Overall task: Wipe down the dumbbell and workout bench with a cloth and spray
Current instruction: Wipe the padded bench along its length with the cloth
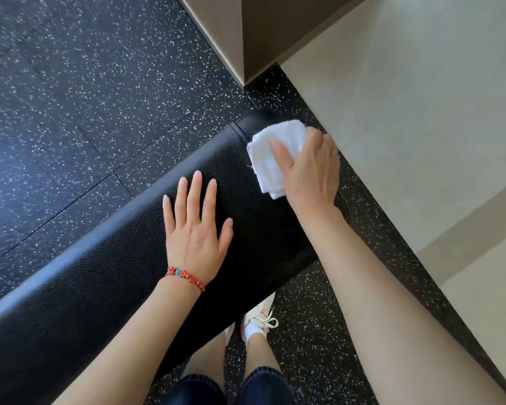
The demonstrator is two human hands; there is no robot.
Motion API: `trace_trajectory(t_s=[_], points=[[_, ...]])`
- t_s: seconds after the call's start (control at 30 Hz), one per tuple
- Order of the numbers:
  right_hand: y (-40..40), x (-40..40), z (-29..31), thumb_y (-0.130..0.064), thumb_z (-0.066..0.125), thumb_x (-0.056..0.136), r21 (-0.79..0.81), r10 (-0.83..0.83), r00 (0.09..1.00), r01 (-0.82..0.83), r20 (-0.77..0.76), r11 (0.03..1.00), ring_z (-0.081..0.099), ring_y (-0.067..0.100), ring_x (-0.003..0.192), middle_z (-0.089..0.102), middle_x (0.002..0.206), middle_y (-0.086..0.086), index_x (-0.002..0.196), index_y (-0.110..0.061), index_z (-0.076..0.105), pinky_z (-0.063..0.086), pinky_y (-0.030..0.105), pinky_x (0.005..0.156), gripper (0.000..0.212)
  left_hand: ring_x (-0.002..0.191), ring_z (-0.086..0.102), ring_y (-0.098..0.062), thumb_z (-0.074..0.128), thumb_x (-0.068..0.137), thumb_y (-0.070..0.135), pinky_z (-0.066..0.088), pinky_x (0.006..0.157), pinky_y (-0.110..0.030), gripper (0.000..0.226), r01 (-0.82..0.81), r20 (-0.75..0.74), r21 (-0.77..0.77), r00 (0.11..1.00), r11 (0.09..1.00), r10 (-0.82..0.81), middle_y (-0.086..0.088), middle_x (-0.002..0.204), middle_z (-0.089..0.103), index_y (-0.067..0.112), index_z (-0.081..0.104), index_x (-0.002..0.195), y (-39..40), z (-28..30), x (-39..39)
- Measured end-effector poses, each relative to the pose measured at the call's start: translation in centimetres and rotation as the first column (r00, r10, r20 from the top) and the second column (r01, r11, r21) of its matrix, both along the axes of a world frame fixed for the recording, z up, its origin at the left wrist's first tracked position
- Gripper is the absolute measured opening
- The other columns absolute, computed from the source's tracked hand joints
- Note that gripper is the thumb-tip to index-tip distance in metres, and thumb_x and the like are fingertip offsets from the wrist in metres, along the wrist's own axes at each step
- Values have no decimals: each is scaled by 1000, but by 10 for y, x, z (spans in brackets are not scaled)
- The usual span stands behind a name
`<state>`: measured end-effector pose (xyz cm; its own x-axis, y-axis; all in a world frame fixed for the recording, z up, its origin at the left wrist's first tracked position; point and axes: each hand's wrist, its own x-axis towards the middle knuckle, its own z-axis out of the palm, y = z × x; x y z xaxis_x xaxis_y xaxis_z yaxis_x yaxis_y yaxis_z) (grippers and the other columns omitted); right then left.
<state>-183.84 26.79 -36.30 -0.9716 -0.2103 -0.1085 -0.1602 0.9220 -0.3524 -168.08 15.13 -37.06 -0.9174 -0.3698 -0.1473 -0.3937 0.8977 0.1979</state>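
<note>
Quick count, top to bottom. One bench [105,287], black padded, running near-left to far-right. One cloth [270,159], white, folded, at far end of bench. Two hands in shot: left hand [195,226] flat, five fingers spread, on pad; right hand [311,173] on cloth. One bracelet [185,276], red beads, on left wrist. One shoe [259,320] clear near bottom, white laces; second barely peeks just left of it. Two bare legs below. One speckled floor [70,97].

Speckled black floor [85,92] meets beige wall [421,83].
</note>
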Motion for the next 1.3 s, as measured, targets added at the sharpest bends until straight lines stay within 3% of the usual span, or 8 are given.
trace_trajectory(t_s=[0.3, 0.47, 0.6, 0.8, 0.9, 1.07, 1.23, 1.3], points=[[81, 58, 8, -49, 48, 89, 5, -187, 972, 188, 146, 982, 50, 32, 94, 55, 104, 18, 116, 1, 47, 40, 40, 80, 57, 136, 26, -39, 36, 83, 38, 17, 109, -57, 65, 6, 84, 54, 996, 999, -11, -20, 148, 32, 4, 40, 138, 18, 18, 1], [109, 89, 28, -52, 52, 86, -95, -403, 830, 470, 386, 878, 53, 24, 94, 56, 106, 7, 117, -4, 47, 43, 35, 77, 58, 134, 30, -39, 43, 82, 35, 22, 107, -57, 63, 89, 91, 93, 991, 992, -98, -21, 145, 36, 4, 42, 137, 38, 37, 13], [123, 119, 46, -46, 62, 81, -163, -510, 607, 725, 609, 669, 53, 16, 88, 55, 98, -2, 110, -11, 53, 39, 29, 73, 46, 133, 32, -40, 59, 81, 26, 25, 106, -57, 62, 139, 80, 123, 986, 983, -149, -22, 144, 37, 4, 43, 136, 53, 50, 22], [135, 167, 86, -25, 70, 80, -304, -496, 373, 928, 784, 217, 57, 8, 78, 61, 91, -3, 98, -19, 58, 47, 23, 64, 22, 132, 34, -40, 72, 77, 19, 24, 106, -55, 65, 255, 60, 147, 962, 956, -266, -22, 142, 40, 4, 45, 135, 62, 78, 28], [137, 182, 103, -23, 71, 78, -306, -463, 291, 951, 837, 43, 62, 18, 86, 65, 98, 3, 98, -21, 59, 51, 36, 76, 23, 132, 36, -41, 72, 77, 20, 25, 105, -55, 64, 337, 64, 143, 935, 930, -349, -22, 141, 42, 3, 46, 134, 62, 96, 28], [144, 203, 143, -18, 71, 79, -298, -452, 172, 928, 875, -223, 63, 21, 88, 67, 97, 7, 99, -10, 64, 51, 41, 82, 22, 130, 38, -41, 71, 79, 22, 26, 104, -57, 60, 458, 86, 147, 877, 877, -473, -21, 139, 45, 3, 49, 132, 66, 139, 27], [160, 232, 188, -16, 70, 80, -298, -445, 94, 860, 890, -415, 59, 17, 74, 63, 79, 1, 77, -11, 65, 46, 34, 71, 8, 124, 48, -39, 38, 83, 38, 31, 99, -57, 57, 614, 59, 107, 781, 782, -622, -18, 132, 53, 4, 55, 126, 84, 188, 27], [169, 244, 204, -16, 69, 81, -314, -460, 76, 826, 885, -469, 59, 17, 74, 64, 79, 0, 78, -11, 65, 47, 34, 72, 7, 123, 48, -38, 41, 84, 37, 29, 100, -55, 55, 668, 35, 92, 739, 738, -673, -18, 132, 53, 5, 54, 127, 95, 205, 28]])
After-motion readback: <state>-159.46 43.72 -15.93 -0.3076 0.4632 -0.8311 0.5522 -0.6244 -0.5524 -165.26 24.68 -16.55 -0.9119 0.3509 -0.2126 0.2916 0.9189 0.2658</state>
